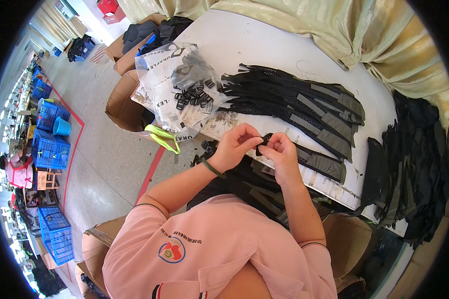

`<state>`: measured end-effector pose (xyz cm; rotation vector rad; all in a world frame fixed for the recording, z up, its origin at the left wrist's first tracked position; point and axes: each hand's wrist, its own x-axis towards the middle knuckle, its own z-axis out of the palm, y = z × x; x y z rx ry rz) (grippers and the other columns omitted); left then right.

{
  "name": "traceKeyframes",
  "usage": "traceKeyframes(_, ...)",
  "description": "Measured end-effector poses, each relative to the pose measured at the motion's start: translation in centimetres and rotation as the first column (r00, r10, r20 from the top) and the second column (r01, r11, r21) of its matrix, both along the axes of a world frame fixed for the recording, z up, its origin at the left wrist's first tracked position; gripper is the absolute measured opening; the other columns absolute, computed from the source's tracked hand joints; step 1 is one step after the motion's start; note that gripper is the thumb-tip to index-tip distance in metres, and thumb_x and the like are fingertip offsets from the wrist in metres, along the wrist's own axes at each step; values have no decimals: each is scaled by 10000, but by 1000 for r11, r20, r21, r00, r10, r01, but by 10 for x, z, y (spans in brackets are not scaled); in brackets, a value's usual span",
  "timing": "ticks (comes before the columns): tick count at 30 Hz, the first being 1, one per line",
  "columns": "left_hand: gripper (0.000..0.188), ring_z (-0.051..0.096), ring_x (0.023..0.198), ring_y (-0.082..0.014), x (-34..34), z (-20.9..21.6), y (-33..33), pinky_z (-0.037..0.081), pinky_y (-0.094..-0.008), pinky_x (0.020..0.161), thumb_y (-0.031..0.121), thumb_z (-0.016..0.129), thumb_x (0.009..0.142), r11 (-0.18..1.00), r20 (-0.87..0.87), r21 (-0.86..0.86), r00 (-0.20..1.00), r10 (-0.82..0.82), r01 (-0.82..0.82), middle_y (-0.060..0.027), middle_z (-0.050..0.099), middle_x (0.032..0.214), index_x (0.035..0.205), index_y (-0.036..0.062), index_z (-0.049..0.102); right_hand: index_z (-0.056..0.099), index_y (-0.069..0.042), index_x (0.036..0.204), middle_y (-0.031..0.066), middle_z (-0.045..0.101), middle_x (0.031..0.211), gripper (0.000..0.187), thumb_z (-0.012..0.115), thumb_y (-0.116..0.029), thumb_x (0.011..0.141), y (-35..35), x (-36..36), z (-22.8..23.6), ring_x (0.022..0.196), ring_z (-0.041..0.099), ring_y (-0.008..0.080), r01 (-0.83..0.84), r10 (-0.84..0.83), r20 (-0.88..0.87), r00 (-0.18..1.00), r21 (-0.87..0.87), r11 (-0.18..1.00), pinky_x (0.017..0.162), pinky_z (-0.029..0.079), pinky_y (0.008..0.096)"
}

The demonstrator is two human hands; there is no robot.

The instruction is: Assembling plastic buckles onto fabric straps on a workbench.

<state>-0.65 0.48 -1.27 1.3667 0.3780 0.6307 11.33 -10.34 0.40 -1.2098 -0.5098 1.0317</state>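
At the near edge of the white table (pixel 264 45), your two hands meet over a small black buckle (pixel 265 140). Your left hand (pixel 233 148) pinches it from the left with thumb and fingertips, a dark band around that wrist. Your right hand (pixel 282 152) pinches it from the right, fingers curled in, and the hands nearly touch. A black and grey strap (pixel 320 163) runs from the buckle out to the right along the table edge, just past your right hand.

Beyond your hands, a pile of similar black and grey straps (pixel 304 107) lies fanned across the table. To its left sits a clear plastic bag (pixel 177 82) with loose black buckles spilling from its mouth. A yellow-green strip (pixel 164 137) hangs off the table edge below the bag. More dark straps lie in your lap, and another dark heap (pixel 414 169) drapes over the table's right end. Cardboard boxes (pixel 122 102) stand on the floor to your left, with blue crates (pixel 50 149) farther off.
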Motion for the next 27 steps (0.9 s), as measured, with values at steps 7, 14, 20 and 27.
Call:
traceKeyframes(7,174,517,896,-81,-3,-1,-8,440,-235,784,30,590,880,992,56,93,995,-87,82,-34,550,978,1035,27,513,464,-73,860,-28,501,740,270,678,55,756,-1,-7,-9,669,485,44,144,-137,-68,988,119,982,607,405,176)
traceKeyframes(14,202,503,958,-106,-4,-11,-10,425,-246,826,9,592,871,990,49,125,996,-77,70,-41,517,1077,1053,33,507,455,-73,871,-12,494,782,274,664,67,763,-2,-15,-9,704,497,60,183,-203,102,974,172,968,638,422,188)
traceKeyframes(20,275,474,999,-120,-3,-4,-14,413,-275,866,-69,619,809,987,181,109,975,-133,115,-37,475,1066,1030,49,506,469,-57,931,-21,477,763,241,659,11,799,-5,-11,-2,707,494,64,188,-174,-105,979,150,971,641,431,195)
traceKeyframes(27,283,485,942,-145,-7,-8,-3,432,-279,817,-111,628,758,931,45,336,985,-166,142,-48,463,1050,963,58,531,579,-18,922,1,556,809,85,599,-75,862,-7,6,8,664,506,70,-50,60,263,963,-44,998,622,432,222)
